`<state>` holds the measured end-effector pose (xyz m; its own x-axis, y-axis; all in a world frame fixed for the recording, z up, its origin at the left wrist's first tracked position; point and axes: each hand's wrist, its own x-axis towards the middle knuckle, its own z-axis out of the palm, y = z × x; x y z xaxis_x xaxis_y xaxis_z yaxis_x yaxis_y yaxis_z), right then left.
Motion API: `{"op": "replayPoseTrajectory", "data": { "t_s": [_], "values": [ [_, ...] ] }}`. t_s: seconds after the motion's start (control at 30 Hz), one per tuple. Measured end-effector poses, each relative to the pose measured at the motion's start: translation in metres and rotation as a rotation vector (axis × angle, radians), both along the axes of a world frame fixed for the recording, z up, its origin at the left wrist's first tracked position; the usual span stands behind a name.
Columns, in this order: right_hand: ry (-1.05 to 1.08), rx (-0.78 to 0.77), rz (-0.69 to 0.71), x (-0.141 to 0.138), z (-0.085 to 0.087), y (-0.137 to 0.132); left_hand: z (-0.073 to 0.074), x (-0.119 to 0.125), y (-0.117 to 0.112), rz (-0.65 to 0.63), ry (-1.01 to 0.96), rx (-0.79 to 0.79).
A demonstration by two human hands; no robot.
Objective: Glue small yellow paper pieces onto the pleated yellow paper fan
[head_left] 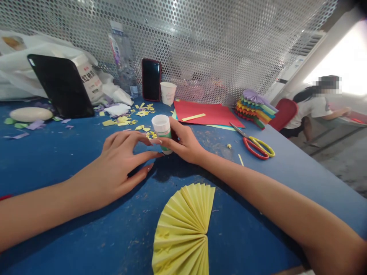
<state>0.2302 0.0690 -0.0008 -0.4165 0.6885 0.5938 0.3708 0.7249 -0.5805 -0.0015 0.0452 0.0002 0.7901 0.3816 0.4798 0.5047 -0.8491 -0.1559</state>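
My right hand is wrapped around a glue stick with a wide white cap and a green label, upright at the table's middle. To the left of it, my left hand has its fingers apart and curved toward the glue stick, the tips close to its lower side. Whether they touch it I cannot tell. Nearer to me lies a pleated yellow paper fan, spread in a half circle and cut off by the lower edge of the view.
Scissors with red and yellow handles lie at right, by a stack of folded colored paper. Red paper sheets, a paper cup, a phone, a dark tablet and yellow scraps stretch along the back. A person sits far right.
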Motion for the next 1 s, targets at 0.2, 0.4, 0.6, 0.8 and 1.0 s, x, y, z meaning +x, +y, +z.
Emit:
{"op": "replayPoseTrajectory", "data": {
  "t_s": [0.2, 0.4, 0.6, 0.8, 1.0],
  "values": [
    [-0.082, 0.051, -0.036, 0.003, 0.004, -0.002, -0.012, -0.002, 0.01, -0.024, -0.089, 0.02],
    [-0.179, 0.07, -0.154, 0.004, 0.003, -0.004, -0.016, -0.003, 0.017, -0.024, -0.132, -0.062],
    [0.159, 0.107, -0.125, 0.002, -0.009, 0.003, 0.001, -0.002, 0.012, -0.007, -0.195, -0.326],
    [0.289, 0.216, -0.126, 0.001, -0.011, -0.002, 0.016, 0.006, 0.009, 0.074, -0.371, -0.529],
    [0.183, 0.434, -0.164, 0.002, -0.011, -0.009, 0.014, 0.018, 0.005, 0.192, -0.556, -0.91]
  ]
}}
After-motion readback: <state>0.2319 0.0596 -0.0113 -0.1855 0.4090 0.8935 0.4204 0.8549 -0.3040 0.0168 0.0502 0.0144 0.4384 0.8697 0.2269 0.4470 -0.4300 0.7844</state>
